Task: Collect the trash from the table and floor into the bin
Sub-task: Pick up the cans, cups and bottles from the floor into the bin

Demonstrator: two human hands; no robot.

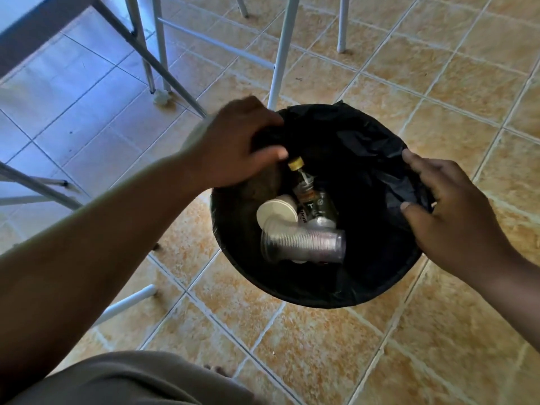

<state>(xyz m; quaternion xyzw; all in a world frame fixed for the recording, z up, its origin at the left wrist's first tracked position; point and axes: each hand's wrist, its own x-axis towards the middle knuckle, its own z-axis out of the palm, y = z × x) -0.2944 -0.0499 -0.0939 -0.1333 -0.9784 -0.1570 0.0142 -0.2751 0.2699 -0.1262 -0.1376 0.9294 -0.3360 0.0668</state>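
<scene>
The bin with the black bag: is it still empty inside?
No. Inside the bin lie a stack of clear plastic cups, a white paper cup and a yellow-capped bottle.

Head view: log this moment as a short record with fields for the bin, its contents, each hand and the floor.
bin: round bin lined with a black bag, standing on the tiled floor
contents: bottle with a yellow cap, white paper cups, stack of clear plastic cups
left hand: left hand gripping the bag at the far-left rim
right hand: right hand on the bag at the right rim, fingers spread
floor near bin: no loose trash seen
</scene>
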